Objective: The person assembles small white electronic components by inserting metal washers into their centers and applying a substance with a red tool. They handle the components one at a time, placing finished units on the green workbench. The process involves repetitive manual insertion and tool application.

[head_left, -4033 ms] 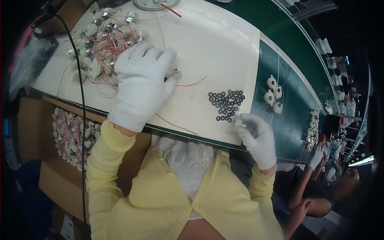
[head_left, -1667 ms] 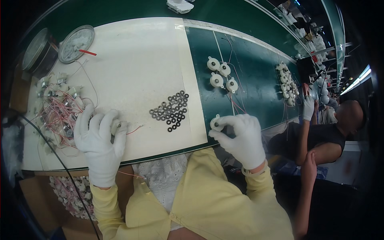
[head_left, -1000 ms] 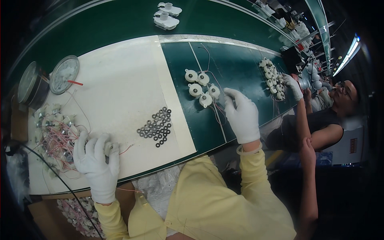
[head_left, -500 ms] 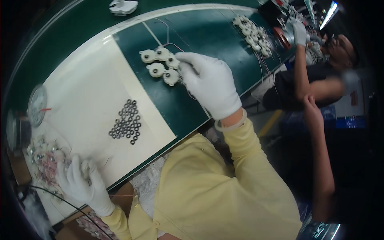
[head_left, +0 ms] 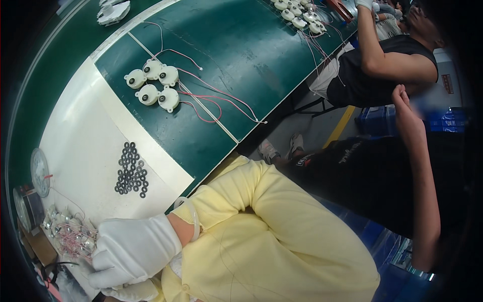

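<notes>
My right hand [head_left: 133, 251], in a white glove, is stretched across to the lower left, its back upward and its fingers curled. Whatever is in those fingers is hidden from view. Beneath it, my left hand [head_left: 133, 292] shows only as a strip of white glove, its fingers covered. Just beyond both hands lies a tangled heap of small motors with pink wires [head_left: 73, 236]. Several round white motors [head_left: 168, 99] with black rings on their centres sit grouped on the green mat, their pink and white leads trailing right. Small black rings [head_left: 132, 173] lie loose on the white surface.
At the left edge stand a clear round container [head_left: 39, 171] and a spool-like round thing [head_left: 27, 206]. More white motors [head_left: 297, 15] lie at the far end of the green mat [head_left: 226, 55]. A co-worker [head_left: 387, 65] sits at right; another person's arm [head_left: 417, 151] hangs nearer.
My right hand has left the white motors on the mat and crossed to the lower left, over my left hand. The view has shifted, so the bench appears further left.
</notes>
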`<action>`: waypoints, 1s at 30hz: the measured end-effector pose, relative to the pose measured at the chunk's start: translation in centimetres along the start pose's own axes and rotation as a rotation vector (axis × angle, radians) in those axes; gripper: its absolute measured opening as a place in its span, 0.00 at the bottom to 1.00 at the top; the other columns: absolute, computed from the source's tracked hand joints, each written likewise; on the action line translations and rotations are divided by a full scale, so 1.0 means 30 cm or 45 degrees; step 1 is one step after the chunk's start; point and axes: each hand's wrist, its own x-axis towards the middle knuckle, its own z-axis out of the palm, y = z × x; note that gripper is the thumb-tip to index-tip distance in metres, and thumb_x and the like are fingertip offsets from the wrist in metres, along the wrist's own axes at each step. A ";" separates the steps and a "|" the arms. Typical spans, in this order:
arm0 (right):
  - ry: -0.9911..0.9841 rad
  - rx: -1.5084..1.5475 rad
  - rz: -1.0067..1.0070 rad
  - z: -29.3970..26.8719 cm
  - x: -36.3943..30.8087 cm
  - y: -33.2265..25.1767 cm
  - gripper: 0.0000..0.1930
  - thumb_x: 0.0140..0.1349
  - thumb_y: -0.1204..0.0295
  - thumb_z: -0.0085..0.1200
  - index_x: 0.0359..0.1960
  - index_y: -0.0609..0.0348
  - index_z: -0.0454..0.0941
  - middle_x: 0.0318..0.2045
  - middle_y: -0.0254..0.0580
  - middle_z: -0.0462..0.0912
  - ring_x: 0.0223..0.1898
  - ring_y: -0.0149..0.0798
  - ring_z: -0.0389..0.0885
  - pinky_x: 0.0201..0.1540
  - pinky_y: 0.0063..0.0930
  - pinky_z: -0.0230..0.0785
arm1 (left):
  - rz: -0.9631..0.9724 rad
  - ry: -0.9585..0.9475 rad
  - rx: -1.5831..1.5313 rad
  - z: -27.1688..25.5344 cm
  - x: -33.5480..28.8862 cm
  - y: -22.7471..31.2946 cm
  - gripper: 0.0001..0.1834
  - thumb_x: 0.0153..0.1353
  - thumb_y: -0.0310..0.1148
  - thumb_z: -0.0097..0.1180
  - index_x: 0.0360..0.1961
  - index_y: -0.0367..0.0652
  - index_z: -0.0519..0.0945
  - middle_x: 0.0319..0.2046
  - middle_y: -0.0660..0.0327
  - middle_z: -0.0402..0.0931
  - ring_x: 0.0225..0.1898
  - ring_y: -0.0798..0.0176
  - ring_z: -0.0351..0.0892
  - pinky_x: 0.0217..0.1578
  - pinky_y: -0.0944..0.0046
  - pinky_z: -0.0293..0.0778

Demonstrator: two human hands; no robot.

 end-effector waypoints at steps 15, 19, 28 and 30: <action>-0.544 1.690 1.616 -0.304 0.072 -0.072 0.25 0.70 0.48 0.56 0.47 0.60 0.85 0.28 0.37 0.85 0.23 0.29 0.77 0.25 0.21 0.67 | 0.603 -0.709 1.348 -0.114 0.254 -0.167 0.29 0.74 0.44 0.47 0.68 0.33 0.69 0.67 0.39 0.66 0.65 0.34 0.68 0.68 0.45 0.65; -0.478 1.671 1.366 -0.403 0.062 -0.114 0.23 0.70 0.52 0.56 0.44 0.62 0.86 0.28 0.37 0.85 0.26 0.28 0.79 0.27 0.21 0.69 | 0.249 -0.528 0.896 -0.011 0.232 -0.170 0.23 0.75 0.52 0.49 0.62 0.56 0.82 0.65 0.55 0.75 0.68 0.44 0.70 0.69 0.34 0.58; -0.021 1.330 1.475 -0.627 -0.021 -0.175 0.25 0.61 0.56 0.69 0.46 0.68 0.81 0.37 0.40 0.85 0.33 0.30 0.82 0.37 0.23 0.74 | 0.540 -0.278 1.238 -0.001 0.179 -0.095 0.22 0.73 0.51 0.50 0.62 0.57 0.82 0.65 0.56 0.76 0.68 0.45 0.71 0.67 0.37 0.62; -0.086 1.148 1.440 -0.613 0.008 -0.166 0.19 0.68 0.58 0.62 0.46 0.63 0.81 0.39 0.36 0.84 0.37 0.27 0.80 0.39 0.20 0.72 | 0.437 -0.452 1.028 -0.063 0.136 -0.232 0.26 0.72 0.51 0.53 0.66 0.54 0.78 0.70 0.55 0.69 0.72 0.41 0.64 0.68 0.31 0.58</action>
